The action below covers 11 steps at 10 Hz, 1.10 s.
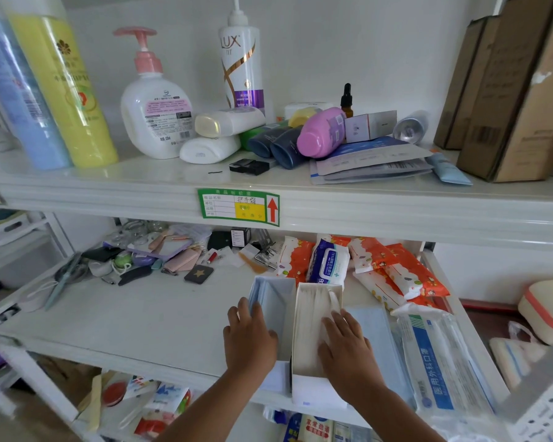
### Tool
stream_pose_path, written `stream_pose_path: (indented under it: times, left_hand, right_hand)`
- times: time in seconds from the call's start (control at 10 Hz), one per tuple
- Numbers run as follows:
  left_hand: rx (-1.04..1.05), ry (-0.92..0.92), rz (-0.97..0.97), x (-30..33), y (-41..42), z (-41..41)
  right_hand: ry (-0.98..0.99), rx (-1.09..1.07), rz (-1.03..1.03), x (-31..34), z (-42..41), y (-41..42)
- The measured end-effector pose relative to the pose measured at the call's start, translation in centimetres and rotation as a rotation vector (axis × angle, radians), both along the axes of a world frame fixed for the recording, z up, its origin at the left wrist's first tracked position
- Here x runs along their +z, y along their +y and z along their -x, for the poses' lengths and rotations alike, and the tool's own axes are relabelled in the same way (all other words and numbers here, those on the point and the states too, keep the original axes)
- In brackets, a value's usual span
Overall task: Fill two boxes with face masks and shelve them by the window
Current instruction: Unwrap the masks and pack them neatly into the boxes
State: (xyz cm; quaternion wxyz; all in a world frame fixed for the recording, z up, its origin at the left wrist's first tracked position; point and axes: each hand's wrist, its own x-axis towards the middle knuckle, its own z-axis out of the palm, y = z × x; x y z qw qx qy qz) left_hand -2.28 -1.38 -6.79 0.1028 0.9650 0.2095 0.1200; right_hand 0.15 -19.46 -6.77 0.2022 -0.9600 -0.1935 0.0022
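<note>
In the head view, low and centre-right in the frame, two open white boxes sit side by side on the middle shelf, touching along their long sides. The left box holds pale blue face masks standing against its left wall; the right box is packed with white face masks set on edge. The left hand lies on the left box, fingers fairly straight and reaching onto the blue masks; whether it grips anything cannot be told. The right hand rests flat on the white masks in the right box, fingers spread and only slightly bent, holding nothing. Just right of the boxes lies a loose stack of blue masks, and beside that a clear pack of surgical masks with blue print. Behind the boxes, at centre right, are orange-and-white tissue packs and a blue-and-white wipes pack. Across the upper frame, the top shelf carries a pump bottle, a tall white shampoo bottle and brown cartons.
</note>
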Motion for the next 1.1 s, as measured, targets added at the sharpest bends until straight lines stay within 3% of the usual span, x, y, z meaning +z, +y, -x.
stream_pose_path:
  times: [1.1]
  left_hand:
    - [-0.124, 0.068, -0.006, -0.1, 0.18, -0.21]
  right_hand:
    - [-0.026, 0.001, -0.002, -0.45, -0.08, 0.02]
